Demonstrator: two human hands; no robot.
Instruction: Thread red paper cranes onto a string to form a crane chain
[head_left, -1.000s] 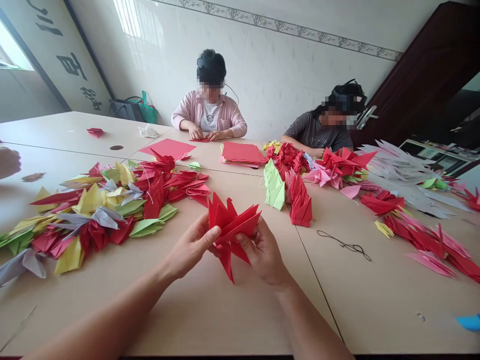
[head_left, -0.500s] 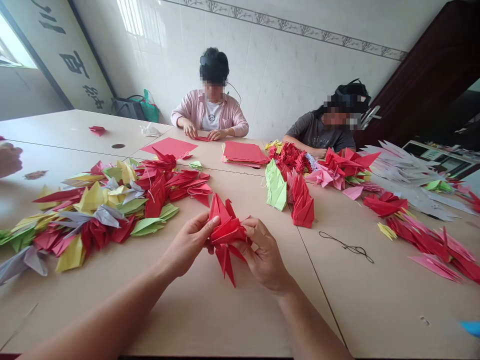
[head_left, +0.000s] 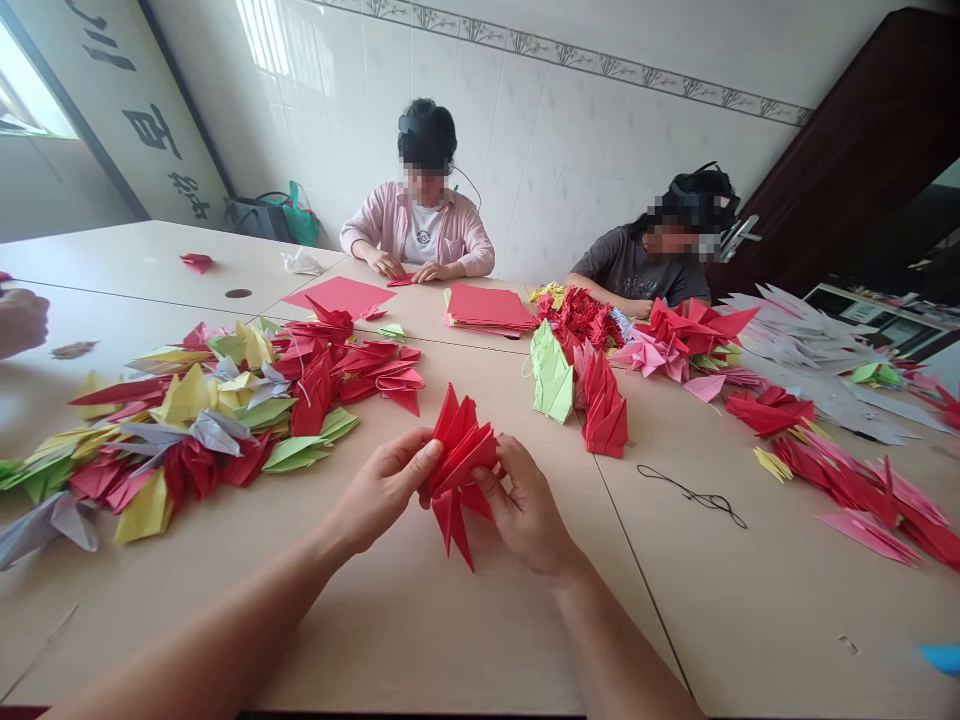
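A red folded-paper piece [head_left: 459,462] with several pointed flaps is held between my two hands above the table. My left hand [head_left: 401,475] grips its left side, thumb in front and fingers hidden behind. On its right side, my right hand [head_left: 529,510] pinches a flap between thumb and fingers. Two long red points hang below the piece. Beyond my hands to the right stand a green folded piece [head_left: 553,372] and another red folded piece [head_left: 604,405].
A pile of coloured folded papers [head_left: 217,420] spreads across the left. Red sheets [head_left: 489,308] are stacked ahead. A dark cord [head_left: 697,497] and more folded papers [head_left: 862,490] lie to the right. Two people sit opposite; another person's hand [head_left: 21,322] shows at the left edge.
The flaps of the red piece have turned more upright and are bunched closer together. My right fingers have shifted on its right side. Both hands stay in about the same place.
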